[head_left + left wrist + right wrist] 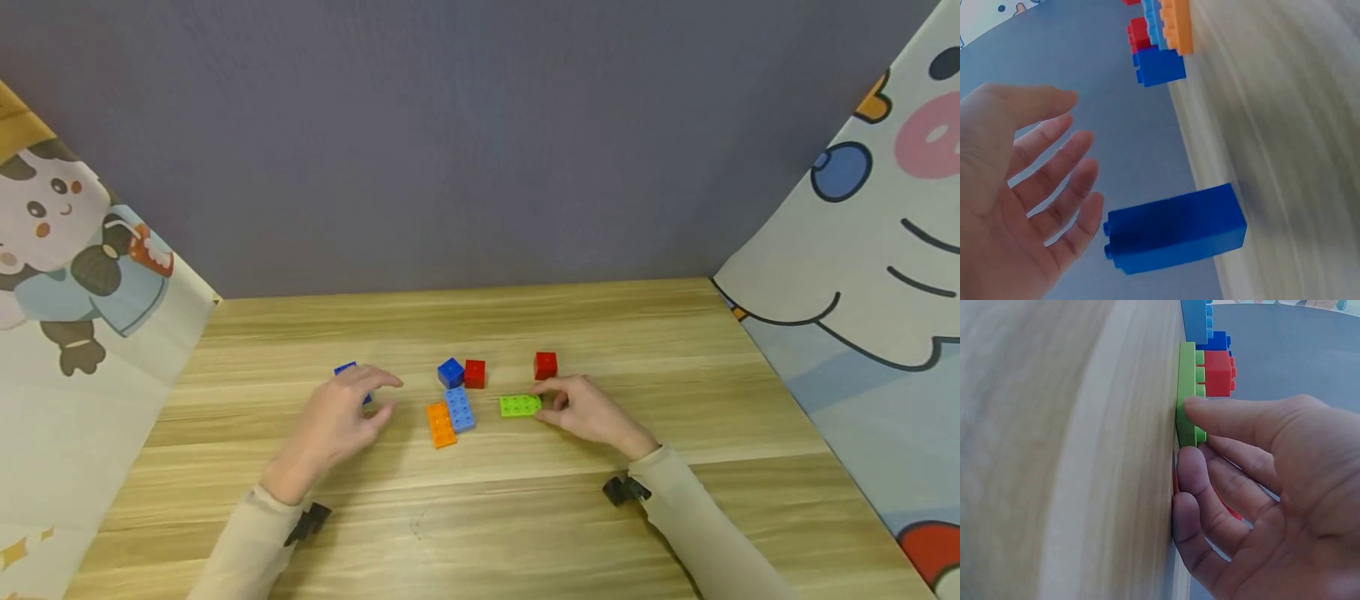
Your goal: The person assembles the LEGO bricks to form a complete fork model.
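My right hand (592,414) pinches the right end of a flat lime-green building brick (517,406) between thumb and fingers. In the right wrist view the green brick (1185,369) lies studs up at the table surface. My left hand (333,425) hovers over the left of the table, fingers loosely bent and apart from the thumb, holding nothing. Partly hidden behind it is a dark blue brick (345,367). The left wrist view shows this tall blue brick (1175,231) standing beside the fingertips, with a gap between.
Between the hands sit an orange brick (441,425), a light blue brick (460,409), a dark blue brick (451,372) and a red brick (475,374), grouped closely. Another red brick (546,365) stands just behind the right hand. A grey wall (465,167) closes off the wooden table's far edge.
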